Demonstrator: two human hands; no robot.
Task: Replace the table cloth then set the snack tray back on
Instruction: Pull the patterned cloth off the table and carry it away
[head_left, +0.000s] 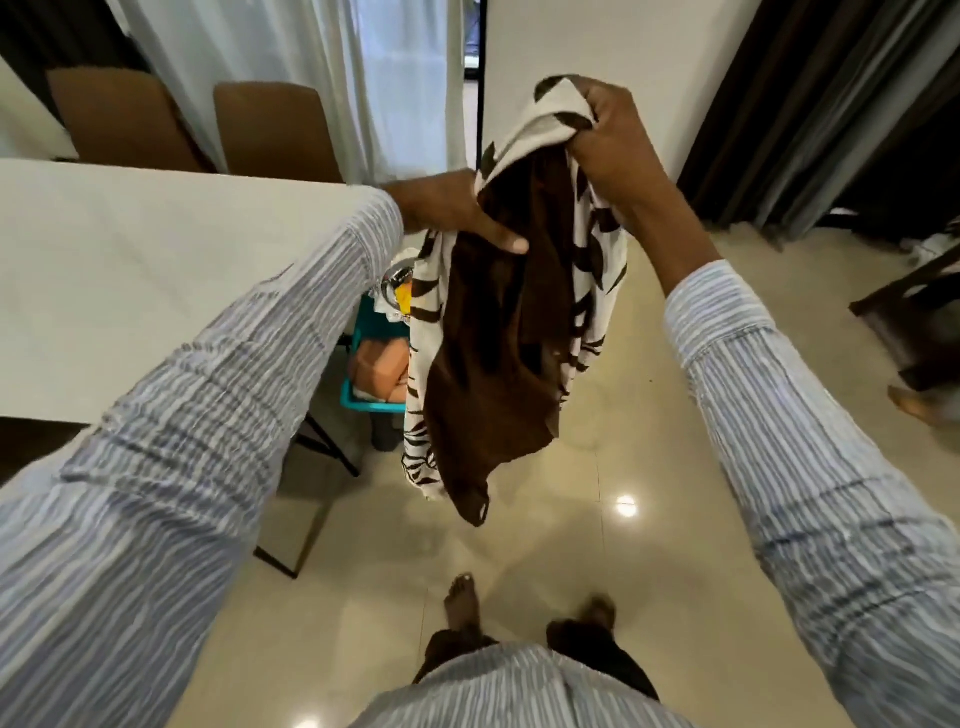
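Note:
A bunched table cloth (498, 338), brown with a cream leaf-patterned side, hangs in the air in front of me, beside the table's right end. My right hand (613, 135) grips its top corner, raised high. My left hand (452, 208) holds the cloth lower down at its left edge, thumb pressed on the brown side. The table (130, 270) on the left has a plain off-white top. Behind the hanging cloth, a teal stool (363, 364) carries the snack tray (397, 280), a shiny metal rim with yellow and orange packets, mostly hidden.
Two brown chairs (275, 130) stand at the table's far side before white curtains. Glossy beige floor tiles (623, 467) spread under my bare feet (462, 603). Dark curtains and a dark piece of furniture (914, 322) are at the right, with another person's foot (914, 405) near it.

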